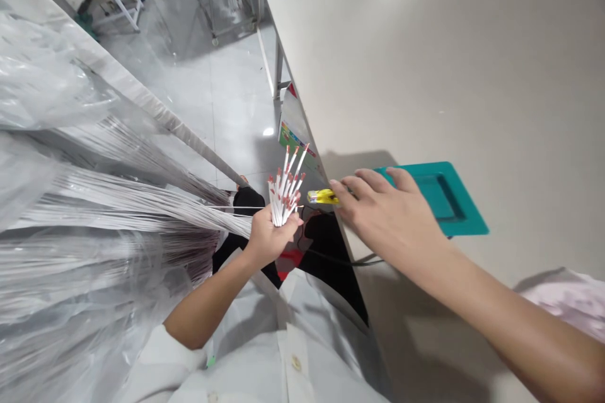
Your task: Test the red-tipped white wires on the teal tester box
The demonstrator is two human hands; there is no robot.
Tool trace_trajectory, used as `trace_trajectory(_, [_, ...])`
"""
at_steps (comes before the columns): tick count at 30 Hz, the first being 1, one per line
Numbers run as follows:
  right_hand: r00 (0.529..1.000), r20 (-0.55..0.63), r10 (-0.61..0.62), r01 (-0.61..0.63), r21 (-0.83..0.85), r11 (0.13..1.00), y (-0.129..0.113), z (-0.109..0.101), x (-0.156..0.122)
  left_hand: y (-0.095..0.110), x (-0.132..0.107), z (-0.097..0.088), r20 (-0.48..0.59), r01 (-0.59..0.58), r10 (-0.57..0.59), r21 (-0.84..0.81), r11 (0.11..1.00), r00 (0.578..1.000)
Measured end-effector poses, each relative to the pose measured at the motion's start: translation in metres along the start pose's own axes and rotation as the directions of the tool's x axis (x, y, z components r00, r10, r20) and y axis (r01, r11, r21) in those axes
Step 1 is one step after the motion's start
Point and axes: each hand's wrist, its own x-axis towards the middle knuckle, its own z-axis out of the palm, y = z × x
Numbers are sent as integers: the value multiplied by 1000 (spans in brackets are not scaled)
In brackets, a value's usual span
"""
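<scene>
My left hand [269,236] is closed round a bundle of thin white wires [285,192] whose red-tipped ends fan upward. The wires trail left into long white strands [118,201] under clear plastic. My right hand [382,211] lies palm down at the table's near edge. Its fingers are stretched out toward a small yellow object [322,196] and its fingertips touch it. A teal tray [444,195] lies just beyond that hand.
The pale table [449,63] fills the right side. Clear plastic sheeting [51,138] covers the wire strands on the left. The grey floor [227,94] holds metal frames far back. A black cable [345,259] runs under my right wrist.
</scene>
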Motion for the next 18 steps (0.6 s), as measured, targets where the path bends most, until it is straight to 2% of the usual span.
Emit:
trace_trajectory(4, [995,96,-38,39,-8,999,2,-4,11,6,10,2,44,7,-6,-31,1000,999])
trace_trajectory(11, [962,249,-113,94,87,992,10,-10,25,8,22,4,95,32,-24,-84,996,995])
trace_trajectory(14, [958,265,-113,84,119,989,13,-9,26,4,24,7,102,25,-17,-68,997,995])
trace_trajectory(18, [955,272,-117,83,131,988,13,-6,24,-1,26,9,82,-32,29,33,999,996])
